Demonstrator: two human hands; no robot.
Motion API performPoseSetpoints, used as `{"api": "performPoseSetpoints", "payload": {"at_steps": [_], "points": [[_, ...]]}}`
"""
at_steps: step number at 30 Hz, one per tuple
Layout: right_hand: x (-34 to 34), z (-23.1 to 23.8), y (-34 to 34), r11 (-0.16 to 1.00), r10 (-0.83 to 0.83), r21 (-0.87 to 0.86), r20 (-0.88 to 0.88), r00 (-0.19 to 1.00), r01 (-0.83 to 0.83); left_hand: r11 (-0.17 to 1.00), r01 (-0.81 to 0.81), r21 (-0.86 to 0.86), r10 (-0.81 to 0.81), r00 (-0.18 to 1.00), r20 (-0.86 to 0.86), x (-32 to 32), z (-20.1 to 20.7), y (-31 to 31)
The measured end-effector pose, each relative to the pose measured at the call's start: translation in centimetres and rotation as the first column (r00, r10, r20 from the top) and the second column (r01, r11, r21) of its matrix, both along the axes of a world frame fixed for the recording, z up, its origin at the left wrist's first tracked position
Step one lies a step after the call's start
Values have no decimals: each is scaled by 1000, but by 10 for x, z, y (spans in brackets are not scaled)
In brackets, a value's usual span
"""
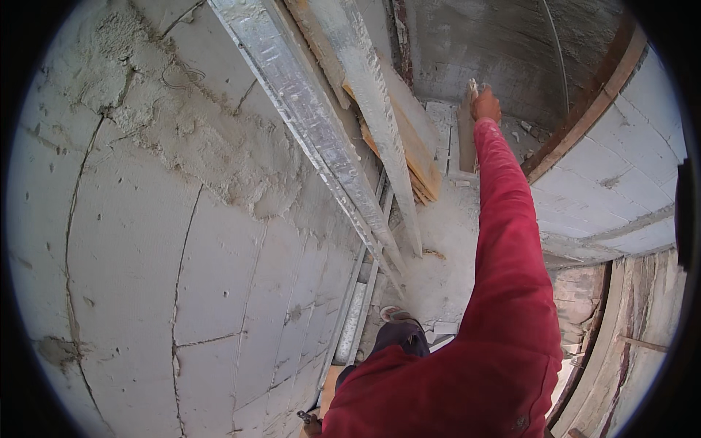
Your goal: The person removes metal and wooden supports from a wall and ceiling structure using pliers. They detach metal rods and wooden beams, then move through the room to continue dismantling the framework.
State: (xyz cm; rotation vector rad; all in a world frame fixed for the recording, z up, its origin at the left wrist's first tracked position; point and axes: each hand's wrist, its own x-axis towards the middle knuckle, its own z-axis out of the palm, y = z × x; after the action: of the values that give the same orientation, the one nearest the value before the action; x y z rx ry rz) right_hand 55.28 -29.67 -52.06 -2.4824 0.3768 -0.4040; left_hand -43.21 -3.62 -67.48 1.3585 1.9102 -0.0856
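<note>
My right arm, in a red sleeve, reaches far forward. My right hand (487, 106) is closed at the top of a narrow grey-brown board (466, 140) caked with pale mortar, which stands near the dark plastered wall (485, 55). Whether it grips the board itself or something at its upper end is hard to make out. Low in the view, by my body, my left hand (312, 426) shows only in part. Its fingers are closed around a small dark tool (303, 415), whose kind is unclear.
Metal channels (292, 109) and a mortar-smeared plank (372, 109) lean along the pale block wall (146, 277) on the left. Wooden boards (412, 150) stand behind them. A curved brown beam edge (584, 109) borders the right. Dust and scraps lie on the floor (445, 241).
</note>
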Motion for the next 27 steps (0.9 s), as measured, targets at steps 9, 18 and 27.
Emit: {"api": "performPoseSetpoints", "payload": {"at_steps": [9, 18, 27], "points": [[-98, -118, 45, 981, 190, -81, 258, 947, -175, 991, 56, 125, -50, 998, -50, -9, -11, -44], [-311, -241, 61, 407, 889, 37, -244, 387, -913, 890, -435, 140, 414, 897, 155, 23, -77, -94], [-489, -254, 252, -479, 477, 402, -626, -616, -780, 627, -734, 260, 517, 642, 566, 16, 55, -133]]}}
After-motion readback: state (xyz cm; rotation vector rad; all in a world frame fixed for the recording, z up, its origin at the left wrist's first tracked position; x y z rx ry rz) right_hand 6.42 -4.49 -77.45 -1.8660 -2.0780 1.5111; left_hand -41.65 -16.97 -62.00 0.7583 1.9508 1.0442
